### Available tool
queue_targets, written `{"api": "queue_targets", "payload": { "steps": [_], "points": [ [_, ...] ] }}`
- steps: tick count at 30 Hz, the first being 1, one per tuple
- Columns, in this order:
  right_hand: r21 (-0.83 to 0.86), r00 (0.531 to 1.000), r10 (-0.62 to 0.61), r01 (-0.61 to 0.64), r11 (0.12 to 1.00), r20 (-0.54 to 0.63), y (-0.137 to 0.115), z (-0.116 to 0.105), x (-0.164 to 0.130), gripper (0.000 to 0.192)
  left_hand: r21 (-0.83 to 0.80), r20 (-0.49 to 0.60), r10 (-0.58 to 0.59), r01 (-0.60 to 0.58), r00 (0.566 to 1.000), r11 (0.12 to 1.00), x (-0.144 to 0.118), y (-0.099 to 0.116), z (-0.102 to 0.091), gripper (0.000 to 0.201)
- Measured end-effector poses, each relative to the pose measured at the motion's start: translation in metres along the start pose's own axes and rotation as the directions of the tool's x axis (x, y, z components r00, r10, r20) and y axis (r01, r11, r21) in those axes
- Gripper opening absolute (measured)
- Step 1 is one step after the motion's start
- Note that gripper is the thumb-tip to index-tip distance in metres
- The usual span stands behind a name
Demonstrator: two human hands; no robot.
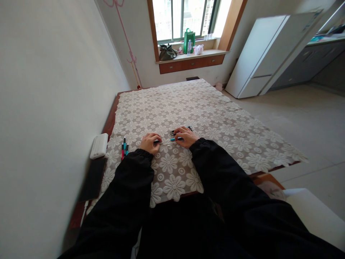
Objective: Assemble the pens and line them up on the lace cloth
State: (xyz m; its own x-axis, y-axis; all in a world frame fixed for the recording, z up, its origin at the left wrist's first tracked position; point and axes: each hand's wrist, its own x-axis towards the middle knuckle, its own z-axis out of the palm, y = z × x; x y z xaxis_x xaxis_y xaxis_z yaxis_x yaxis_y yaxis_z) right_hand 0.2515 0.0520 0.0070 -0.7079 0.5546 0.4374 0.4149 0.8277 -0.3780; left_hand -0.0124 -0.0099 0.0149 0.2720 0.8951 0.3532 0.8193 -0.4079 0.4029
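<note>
At the near middle of the counter (242,144), on its floral lace cloth (172,187): both hands down on the cloth, black sleeves to the wrists.

Left hand (150,142): grip curled shut on one end of a slim pen part (167,143), dark at the hand, pale and thin toward the centre. Looks like a refill or inner tube, too small to be sure.

Right hand (185,136): fingers closed over the other end, with a teal-and-black pen barrel (175,139) lying under the fingertips. More pens (181,130) lie touching the far side of this hand, loosely bunched.

Separate group of three pens (124,147), red and teal, left of the left hand, near but apart. White power bank (99,145) at the counter's left edge, by the wall.

Judgement: step in hand is working one pen between the two hands, joining or parting barrel and insert. Next move calls for a straight, aligned push or pull along the pen's axis, ends held firm.
</note>
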Motion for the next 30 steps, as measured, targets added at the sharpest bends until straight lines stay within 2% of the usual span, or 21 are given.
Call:
{"api": "queue_targets", "payload": {
  "steps": [4, 8, 13, 16, 19, 24, 27, 30],
  "points": [
    [-0.011, 1.0, -0.001, 0.001, 1.0, -0.001, 0.001, 0.001, -0.001, 0.006, -0.003, 0.002, 0.081, -0.081, 0.997, 0.997, 0.0, 0.007, -0.002, 0.012],
    [-0.02, 1.0, -0.006, 0.006, 1.0, 0.008, 0.002, 0.002, -0.001, 0.007, 0.012, 0.055, 0.143, -0.144, 0.988, 0.989, 0.0, 0.012, -0.001, 0.013],
    [-0.021, 1.0, -0.007, 0.007, 1.0, 0.011, 0.002, 0.002, -0.001, 0.007, 0.028, 0.091, 0.169, -0.173, 0.981, 0.985, 0.001, 0.011, 0.004, 0.014],
    [-0.016, 1.0, -0.002, 0.001, 1.0, -0.02, 0.001, 0.001, 0.0, 0.013, 0.026, 0.101, 0.184, -0.188, 0.978, 0.982, 0.002, 0.01, 0.007, 0.016],
    [-0.038, 0.996, 0.061, -0.064, 0.997, -0.068, 0.001, 0.001, 0.0, 0.017, 0.021, 0.101, 0.195, -0.199, 0.975, 0.98, 0.002, 0.011, 0.009, 0.014],
    [-0.099, 0.987, 0.159, -0.16, 0.982, -0.021, 0.005, 0.003, 0.0, 0.006, 0.017, 0.089, 0.186, -0.188, 0.978, 0.982, 0.002, 0.013, 0.012, 0.014],
    [-0.111, 0.988, 0.157, -0.157, 0.981, -0.008, 0.004, 0.002, 0.0, 0.005, 0.009, 0.067, 0.191, -0.192, 0.979, 0.981, 0.003, 0.014, 0.011, 0.014],
    [-0.087, 0.993, 0.11, -0.113, 0.99, -0.044, 0.001, -0.001, 0.0, 0.009, 0.007, -0.007, 0.163, -0.163, 0.987, 0.987, 0.003, 0.015, 0.007, 0.014]
  ]
}}
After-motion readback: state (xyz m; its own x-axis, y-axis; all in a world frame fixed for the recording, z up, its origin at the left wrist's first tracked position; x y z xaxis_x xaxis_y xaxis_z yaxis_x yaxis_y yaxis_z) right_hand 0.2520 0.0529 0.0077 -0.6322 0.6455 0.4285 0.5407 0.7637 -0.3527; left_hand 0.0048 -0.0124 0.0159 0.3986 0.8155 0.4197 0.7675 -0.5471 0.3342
